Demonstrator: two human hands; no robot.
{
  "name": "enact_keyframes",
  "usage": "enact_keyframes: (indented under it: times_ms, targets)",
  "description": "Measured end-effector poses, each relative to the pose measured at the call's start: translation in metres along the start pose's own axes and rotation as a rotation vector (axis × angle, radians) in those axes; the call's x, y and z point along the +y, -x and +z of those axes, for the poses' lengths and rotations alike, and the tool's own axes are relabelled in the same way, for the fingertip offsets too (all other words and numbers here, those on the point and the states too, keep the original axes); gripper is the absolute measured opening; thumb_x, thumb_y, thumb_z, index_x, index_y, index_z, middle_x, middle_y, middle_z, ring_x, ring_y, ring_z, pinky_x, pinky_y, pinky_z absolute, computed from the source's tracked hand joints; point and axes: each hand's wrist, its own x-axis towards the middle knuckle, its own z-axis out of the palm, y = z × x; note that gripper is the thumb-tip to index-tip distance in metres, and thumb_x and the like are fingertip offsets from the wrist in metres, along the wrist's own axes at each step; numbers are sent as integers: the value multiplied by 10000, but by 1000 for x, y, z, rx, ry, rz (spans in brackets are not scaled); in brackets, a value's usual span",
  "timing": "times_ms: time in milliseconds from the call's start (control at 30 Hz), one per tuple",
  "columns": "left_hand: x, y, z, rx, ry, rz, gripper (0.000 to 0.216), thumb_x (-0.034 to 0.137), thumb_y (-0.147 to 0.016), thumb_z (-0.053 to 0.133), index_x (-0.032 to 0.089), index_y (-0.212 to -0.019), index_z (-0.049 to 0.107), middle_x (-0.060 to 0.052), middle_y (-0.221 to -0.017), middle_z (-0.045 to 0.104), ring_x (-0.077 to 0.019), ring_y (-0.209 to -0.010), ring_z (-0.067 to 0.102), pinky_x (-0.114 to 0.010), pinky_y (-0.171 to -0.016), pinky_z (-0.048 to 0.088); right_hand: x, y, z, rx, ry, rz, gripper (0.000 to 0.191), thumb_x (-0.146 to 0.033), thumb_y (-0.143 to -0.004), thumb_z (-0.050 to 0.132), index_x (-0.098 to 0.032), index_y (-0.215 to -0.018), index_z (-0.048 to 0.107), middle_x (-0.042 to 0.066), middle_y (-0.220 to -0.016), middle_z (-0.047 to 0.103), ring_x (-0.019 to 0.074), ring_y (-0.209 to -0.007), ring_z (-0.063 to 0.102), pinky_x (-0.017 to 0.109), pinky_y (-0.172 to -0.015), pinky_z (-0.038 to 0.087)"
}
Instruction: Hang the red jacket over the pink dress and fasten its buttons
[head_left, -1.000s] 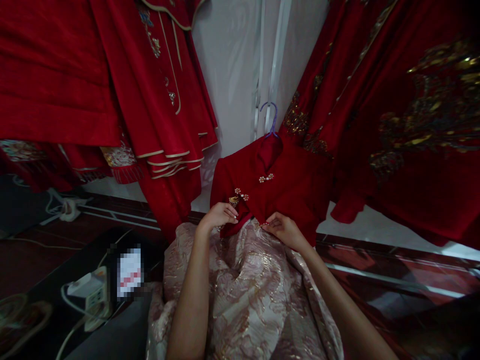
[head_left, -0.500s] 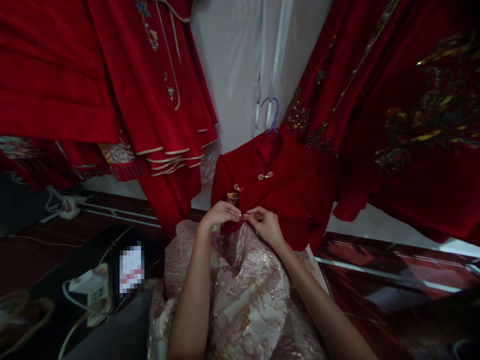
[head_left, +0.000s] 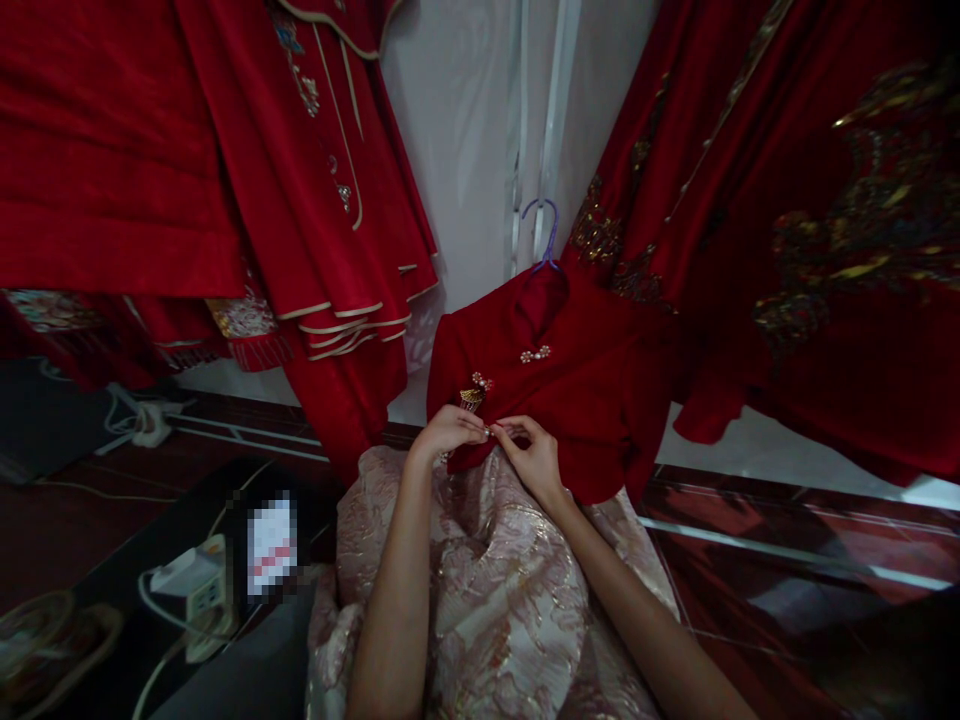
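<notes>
A red jacket [head_left: 577, 400] hangs on a purple hanger [head_left: 553, 235], its lower front lying over patterned pink-and-gold fabric [head_left: 510, 580]. At the jacket's lower front edge my left hand [head_left: 452, 430] is closed in a pinch. My right hand [head_left: 534, 455] pinches from the other side, fingertips almost meeting the left ones. Between them shows a small pale beaded clasp [head_left: 487, 431], mostly hidden by the fingers. Higher on the jacket are a flower-shaped beaded clasp [head_left: 535, 354] and another bead ornament [head_left: 481, 381] with a gold fan-shaped tassel pendant [head_left: 471, 398].
Red garments with pale piping [head_left: 315, 200] hang at left, and red garments with gold embroidery [head_left: 847, 230] at right. A power strip [head_left: 206, 595] with cables and a lit, blurred screen [head_left: 271, 545] lie at lower left, near a woven basket [head_left: 67, 650].
The view has shifted slightly, so everything sits a little further right and lower. Both hands keep their pinch at the same spot, with the right fingers slightly changed in bend.
</notes>
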Motion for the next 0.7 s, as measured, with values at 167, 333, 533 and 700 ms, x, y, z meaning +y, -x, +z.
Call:
enact_keyframes:
  times_ms: [167, 333, 533, 700]
  targets:
    - [-4, -4, 0, -30, 16, 6, 152, 88, -580, 687, 83, -729, 660, -8, -606, 654, -74, -553, 571, -192, -565, 431, 9, 1, -2, -80, -119, 47, 286, -433, -778, 599, -164, -865, 646, 61, -802, 681, 157, -731, 631, 273, -709, 504]
    - [-2, -3, 0, -20, 15, 4, 200, 60, -546, 697, 82, -741, 657, -8, -627, 656, -77, -572, 575, -193, -581, 435, 14, 0, 0, -52, -98, 43, 269, -415, -784, 599, -158, -852, 634, 58, -782, 667, 151, -714, 615, 270, -697, 496]
    - [4, 3, 4, -36, -16, 4, 156, 184, -591, 724, 81, -687, 658, 14, -530, 609, -68, -506, 535, -186, -535, 410, 12, 2, 4, -3, -16, 15, 258, -416, -799, 573, -170, -848, 635, 50, -783, 659, 148, -713, 606, 270, -707, 492]
    - [0, 0, 5, 17, -43, 20, 167, 190, -580, 728, 75, -693, 685, 12, -517, 613, -74, -504, 546, -190, -542, 437, 14, 1, 5, -16, -11, -6, 254, -413, -807, 569, -174, -864, 634, 49, -795, 654, 149, -726, 606, 268, -709, 491]
